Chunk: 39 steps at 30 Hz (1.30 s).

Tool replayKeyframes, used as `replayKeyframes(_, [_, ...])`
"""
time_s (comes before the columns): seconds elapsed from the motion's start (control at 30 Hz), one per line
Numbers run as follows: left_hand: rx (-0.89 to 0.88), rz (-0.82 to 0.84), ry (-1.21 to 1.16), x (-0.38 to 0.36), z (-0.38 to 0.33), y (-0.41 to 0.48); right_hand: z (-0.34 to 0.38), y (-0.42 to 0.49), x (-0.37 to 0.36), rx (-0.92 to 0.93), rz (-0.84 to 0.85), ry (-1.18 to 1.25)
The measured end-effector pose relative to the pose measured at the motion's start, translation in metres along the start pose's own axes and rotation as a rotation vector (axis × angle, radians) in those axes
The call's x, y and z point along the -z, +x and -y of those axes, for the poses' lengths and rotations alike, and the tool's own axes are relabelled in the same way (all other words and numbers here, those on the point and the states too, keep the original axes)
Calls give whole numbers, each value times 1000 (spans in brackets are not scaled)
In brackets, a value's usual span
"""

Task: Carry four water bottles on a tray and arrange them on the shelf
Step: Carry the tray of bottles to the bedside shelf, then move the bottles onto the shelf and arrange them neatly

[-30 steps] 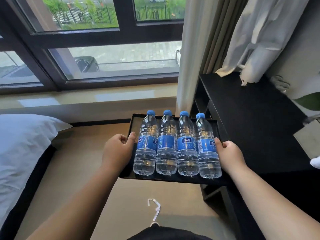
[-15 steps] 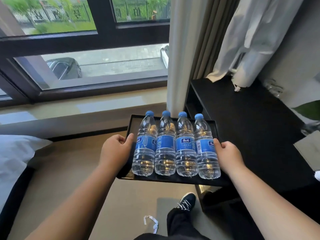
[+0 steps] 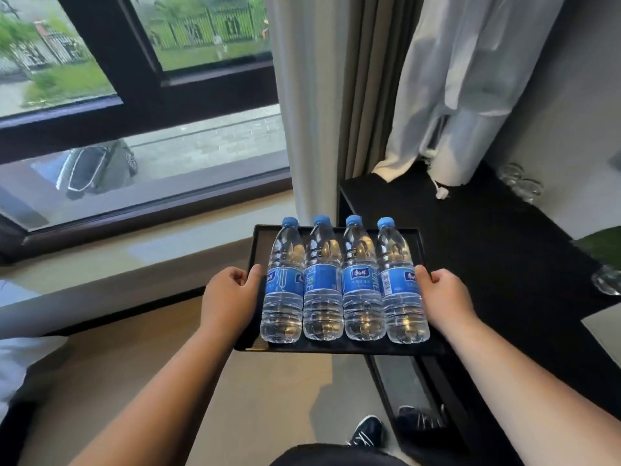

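Four water bottles (image 3: pixel 344 280) lie on their sides in a tight row on a black tray (image 3: pixel 339 348), blue caps pointing toward 12 o'clock, bases toward the person, each one touching its neighbour. The tray is held in the air, its right half over the near corner of the dark shelf (image 3: pixel 487 264) and its left half over the floor.

The left hand (image 3: pixel 230 299) is closed on the tray's rim at 9 o'clock, thumb lying over the edge beside the leftmost bottle. The right hand (image 3: pixel 443 299) is clamped on the rim at 3 o'clock, thumb against the rightmost bottle. Both grips are shut on the tray; no bottle is held directly.

At 1 to 2 o'clock the shelf top runs back toward the wall, with a white curtain (image 3: pixel 470 95) hanging onto its far end and some clear glasses (image 3: pixel 521 183) along the wall side. A window and sill fill the 10 to 11 o'clock quarter. A shoe shows at 6 o'clock.

The bottles are round and unsecured, so any tilt toward 12 or 6 o'clock would likely let them slide, and a sideways tip could roll the whole row against one rim. Setting down carelessly might catch the tray's underside on the shelf edge, jolting the load. Pushed too far back, the tray could knock the glasses or snag the curtain.
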<state>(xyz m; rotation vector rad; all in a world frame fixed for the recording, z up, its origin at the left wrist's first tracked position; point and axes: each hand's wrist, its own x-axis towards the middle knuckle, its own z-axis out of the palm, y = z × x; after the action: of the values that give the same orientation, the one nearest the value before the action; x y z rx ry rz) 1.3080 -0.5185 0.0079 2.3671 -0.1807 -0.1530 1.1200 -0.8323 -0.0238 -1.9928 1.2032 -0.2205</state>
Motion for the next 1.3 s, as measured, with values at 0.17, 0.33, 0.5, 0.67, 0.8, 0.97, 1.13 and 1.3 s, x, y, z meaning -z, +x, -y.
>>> replayKeyframes(0.17, [-51,61,1,-51,-48,40,-15,52,29,-74,-60,-10])
replayKeyframes(0.33, [-122,146,35,-100,-96,71,-38,80,60,-119,-145,6])
replayKeyframes(0.5, [-195,278,58,-150,-140,94,-68,86,81,-248,-246,34])
replayKeyframes(0.67, [-308,402,97,-205,-175,120,-92,87,97,-376,-354,70])
replayKeyframes(0.8, [-405,501,103,-247,-192,149,-101,82,92,-517,-451,88])
replayKeyframes(0.97, [-563,586,170,-287,-215,188,-99,77,74,-630,-528,70])
replayKeyframes(1.13, [-735,716,198,-317,-233,217,-93,74,48,-725,-590,144])
replayKeyframes(1.3, [-880,829,239,-344,-237,230,-87,61,24,-812,-663,184])
